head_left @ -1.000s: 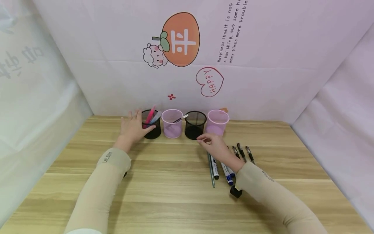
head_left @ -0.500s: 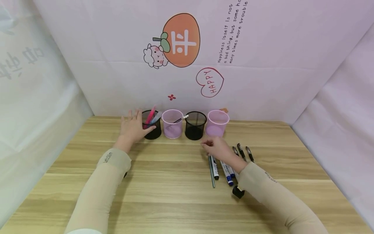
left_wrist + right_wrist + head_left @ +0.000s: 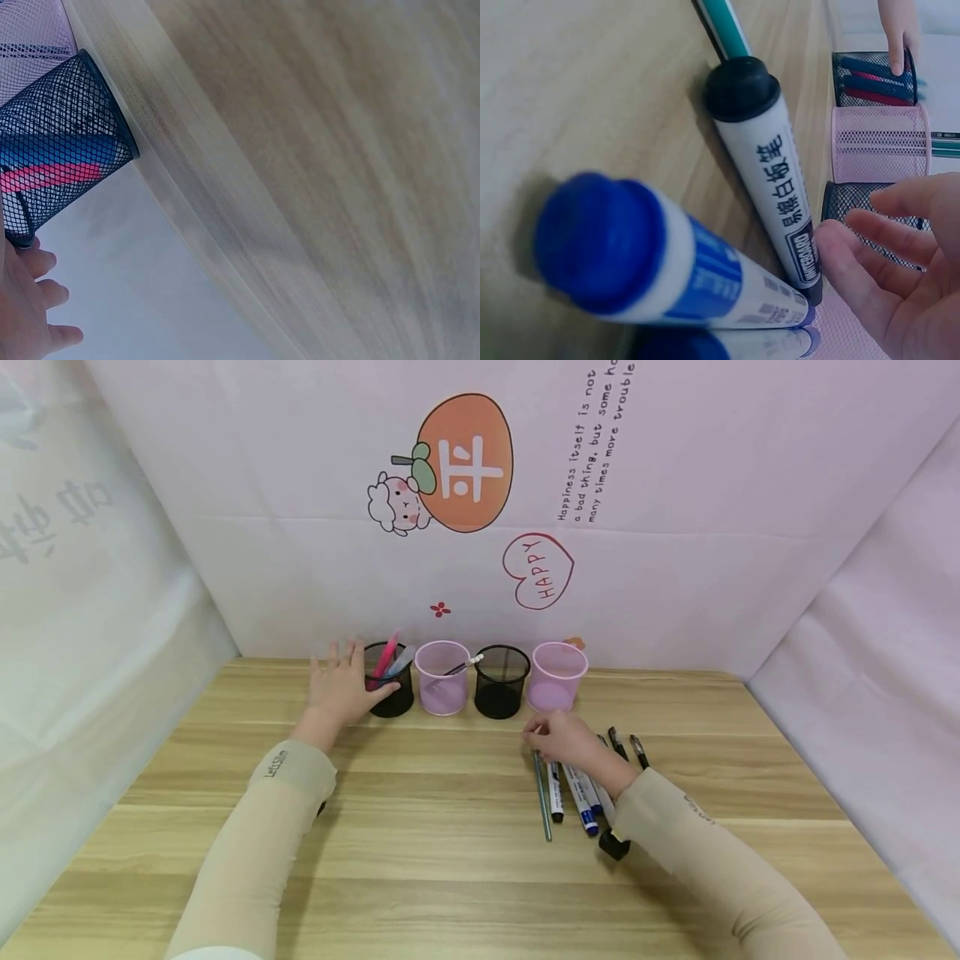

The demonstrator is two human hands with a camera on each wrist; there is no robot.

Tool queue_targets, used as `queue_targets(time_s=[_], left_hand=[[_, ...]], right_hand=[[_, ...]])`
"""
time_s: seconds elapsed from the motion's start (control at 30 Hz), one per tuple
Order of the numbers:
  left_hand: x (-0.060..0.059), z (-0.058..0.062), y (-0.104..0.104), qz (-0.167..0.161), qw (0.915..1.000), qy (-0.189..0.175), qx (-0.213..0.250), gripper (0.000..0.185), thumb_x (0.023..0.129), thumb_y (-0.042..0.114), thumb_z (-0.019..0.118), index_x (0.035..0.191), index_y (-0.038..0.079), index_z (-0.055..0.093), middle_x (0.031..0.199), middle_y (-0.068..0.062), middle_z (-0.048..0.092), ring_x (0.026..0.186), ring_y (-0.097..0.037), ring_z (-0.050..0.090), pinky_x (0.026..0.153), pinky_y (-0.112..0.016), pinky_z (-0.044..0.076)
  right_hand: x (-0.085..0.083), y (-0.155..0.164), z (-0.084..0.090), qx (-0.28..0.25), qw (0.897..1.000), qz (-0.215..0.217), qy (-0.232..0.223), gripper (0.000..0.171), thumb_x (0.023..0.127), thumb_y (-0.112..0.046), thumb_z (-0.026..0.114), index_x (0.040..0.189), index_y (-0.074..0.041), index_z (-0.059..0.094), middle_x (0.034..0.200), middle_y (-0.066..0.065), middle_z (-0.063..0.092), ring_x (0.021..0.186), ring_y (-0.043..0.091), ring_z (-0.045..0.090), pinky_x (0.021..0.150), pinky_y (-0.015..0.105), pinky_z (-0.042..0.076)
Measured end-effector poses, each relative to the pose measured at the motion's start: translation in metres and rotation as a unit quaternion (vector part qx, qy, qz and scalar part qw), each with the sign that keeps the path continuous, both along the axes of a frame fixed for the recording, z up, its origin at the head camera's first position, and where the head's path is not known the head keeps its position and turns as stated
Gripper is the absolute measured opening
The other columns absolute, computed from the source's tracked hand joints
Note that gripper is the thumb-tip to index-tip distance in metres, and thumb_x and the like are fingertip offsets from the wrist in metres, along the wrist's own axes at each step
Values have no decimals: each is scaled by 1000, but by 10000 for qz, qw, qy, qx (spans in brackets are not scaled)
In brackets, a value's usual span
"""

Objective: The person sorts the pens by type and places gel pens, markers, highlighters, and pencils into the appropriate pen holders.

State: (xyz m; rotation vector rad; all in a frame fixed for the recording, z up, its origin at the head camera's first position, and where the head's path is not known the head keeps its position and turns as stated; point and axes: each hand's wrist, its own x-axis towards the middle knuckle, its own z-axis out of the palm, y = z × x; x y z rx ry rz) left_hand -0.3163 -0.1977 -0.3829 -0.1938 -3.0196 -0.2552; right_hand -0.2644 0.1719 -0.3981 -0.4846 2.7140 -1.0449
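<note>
Left hand (image 3: 341,689) wrapped round the black mesh cup (image 3: 390,681) at the bench's (image 3: 420,860) far edge. Right hand (image 3: 573,745) hovering with loosely curled, empty fingers over the black-capped marker (image 3: 554,793): likely light, stiff, smooth; best pinched mid-barrel.

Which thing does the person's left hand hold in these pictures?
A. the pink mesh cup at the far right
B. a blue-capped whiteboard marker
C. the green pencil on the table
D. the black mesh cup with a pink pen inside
D: the left hand grips the black mesh cup at the left end of the row, with the pink pen standing inside it.
</note>
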Motion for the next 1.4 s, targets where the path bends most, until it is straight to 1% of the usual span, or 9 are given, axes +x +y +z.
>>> queue_targets(time_s=[0.13, 0.23, 0.37, 0.57, 0.8, 0.93, 1.07, 1.2, 1.4], left_hand=[[-1, -1, 0, 2, 10000, -30, 4, 107, 96, 70, 51, 161, -6, 13, 166, -28, 16, 153, -49, 5, 117, -71, -1], [-2, -2, 0, 1, 10000, -55, 1, 107, 96, 71, 50, 161, -6, 12, 166, -28, 15, 153, -49, 4, 117, -71, -1], [-2, -1, -1, 4, 10000, -58, -16, 108, 96, 71, 49, 161, -6, 12, 166, -28, 15, 153, -50, 4, 117, -72, 0], [-1, -1, -1, 6, 10000, -40, -30, 107, 96, 72, 49, 161, -6, 13, 166, -28, 16, 152, -50, 6, 116, -72, 2], [-1, -1, -1, 2, 10000, -47, -13, 107, 96, 71, 50, 161, -6, 14, 166, -28, 16, 152, -50, 6, 116, -72, 2], [-1, 0, -1, 4, 10000, -62, 12, 106, 96, 70, 50, 161, -6, 13, 166, -27, 15, 152, -50, 6, 116, -73, 2], [-1, 0, -1, 12, 10000, -50, 10, 106, 96, 70, 51, 161, -6, 14, 166, -28, 16, 152, -50, 7, 116, -72, 2], [-2, -1, -1, 14, 10000, -31, -13, 106, 96, 71, 50, 161, -5, 14, 166, -27, 17, 152, -50, 7, 116, -73, 4], [-2, -2, -2, 24, 10000, -25, -8, 106, 96, 71, 50, 161, -5, 15, 166, -27, 17, 152, -50, 8, 116, -73, 4]], right_hand=[[-2, 1, 1, 299, 9994, 0, 174, 19, 99, -11, 63, 107, 4, 72, 78, 9, 67, 56, 19, 63, 55, 30, 54], [-4, 0, 2, 537, 9982, -5, 280, 20, 99, -12, 64, 109, 4, 72, 78, 8, 67, 54, 19, 64, 54, 30, 55], [-6, -3, 2, 681, 9973, 5, 277, 23, 100, -13, 64, 113, 4, 71, 78, 8, 68, 53, 18, 63, 54, 30, 55], [-8, -10, 2, 507, 9986, 83, 127, 29, 100, -13, 63, 120, 7, 68, 76, 10, 70, 52, 20, 63, 52, 28, 53], [-11, -18, 3, 274, 9993, 66, -261, 38, 102, -13, 60, 131, 10, 61, 84, 14, 68, 60, 25, 70, 60, 34, 60], [-12, -22, 0, 136, 9985, 54, -530, 40, 101, -10, 62, 136, 9, 58, 89, 14, 66, 61, 23, 69, 61, 33, 61], [-12, -26, -4, -38, 9970, 45, -776, 49, 96, -5, 69, 141, 9, 53, 95, 15, 66, 63, 21, 67, 62, 32, 61], [-12, -28, -7, -75, 9964, 96, -842, 62, 88, 2, 77, 144, 8, 50, 100, 16, 65, 67, 20, 69, 62, 31, 61], [-14, -32, -7, 55, 9959, 104, -900, 66, 84, 8, 77, 145, 5, 51, 103, 15, 61, 71, 21, 69, 62, 30, 61]])
